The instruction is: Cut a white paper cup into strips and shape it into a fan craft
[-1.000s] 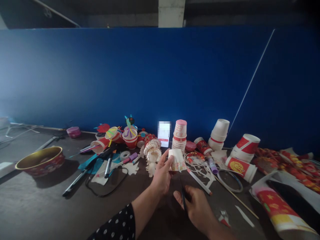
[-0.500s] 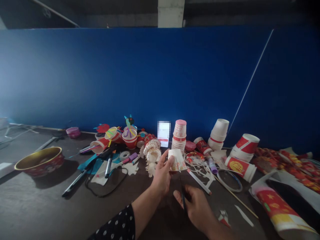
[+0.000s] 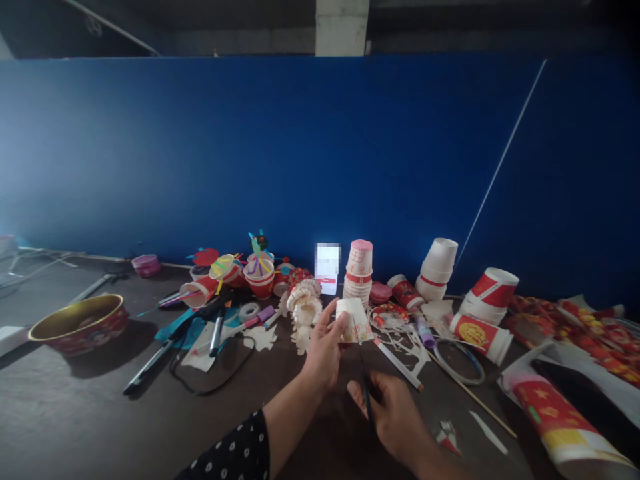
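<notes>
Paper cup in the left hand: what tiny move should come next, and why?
Maybe gently squeeze what look like dark scissors in the right hand, since their tip appears to meet the edge of the paper cup the left hand holds.

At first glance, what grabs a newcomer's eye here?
The broad blue partition behind the table dominates the upper view. At lower centre, the left hand holds a pale printed paper cup and the right hand points dark-handled scissors at it. A gold-lined bowl sits far left.

Two hands, one scissors, one gold-rimmed bowl, one lit screen
</notes>
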Available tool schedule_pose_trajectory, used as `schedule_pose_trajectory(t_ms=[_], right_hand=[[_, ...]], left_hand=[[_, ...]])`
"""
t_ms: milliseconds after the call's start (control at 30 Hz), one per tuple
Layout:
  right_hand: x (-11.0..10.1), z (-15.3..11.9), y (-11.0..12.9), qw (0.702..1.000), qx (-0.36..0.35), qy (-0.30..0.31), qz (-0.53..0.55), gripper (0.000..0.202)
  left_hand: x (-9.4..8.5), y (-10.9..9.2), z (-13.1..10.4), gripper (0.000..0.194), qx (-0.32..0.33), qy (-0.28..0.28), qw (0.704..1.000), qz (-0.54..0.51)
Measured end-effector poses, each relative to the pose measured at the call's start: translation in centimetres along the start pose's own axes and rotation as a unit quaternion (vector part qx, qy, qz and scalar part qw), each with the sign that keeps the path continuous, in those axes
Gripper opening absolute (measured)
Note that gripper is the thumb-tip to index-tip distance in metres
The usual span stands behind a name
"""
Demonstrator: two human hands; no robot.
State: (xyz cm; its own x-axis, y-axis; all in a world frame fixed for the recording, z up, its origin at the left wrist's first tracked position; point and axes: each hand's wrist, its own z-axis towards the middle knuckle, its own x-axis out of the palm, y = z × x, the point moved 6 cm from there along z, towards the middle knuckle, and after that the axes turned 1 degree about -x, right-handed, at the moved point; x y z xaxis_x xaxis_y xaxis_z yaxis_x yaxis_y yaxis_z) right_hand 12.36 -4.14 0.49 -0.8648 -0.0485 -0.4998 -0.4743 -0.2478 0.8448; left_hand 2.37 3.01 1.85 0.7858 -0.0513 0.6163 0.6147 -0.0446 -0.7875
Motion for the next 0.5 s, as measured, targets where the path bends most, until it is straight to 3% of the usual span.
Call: schedule_pose_trajectory(t_ms=[500], right_hand=[[0.21,0.00,-0.44,0.999,0.019,0.004,0.042,0.044]], left_hand=[[0.01,-0.27,-0.14,0.076,-0.002,-0.017,1.000,0.000]])
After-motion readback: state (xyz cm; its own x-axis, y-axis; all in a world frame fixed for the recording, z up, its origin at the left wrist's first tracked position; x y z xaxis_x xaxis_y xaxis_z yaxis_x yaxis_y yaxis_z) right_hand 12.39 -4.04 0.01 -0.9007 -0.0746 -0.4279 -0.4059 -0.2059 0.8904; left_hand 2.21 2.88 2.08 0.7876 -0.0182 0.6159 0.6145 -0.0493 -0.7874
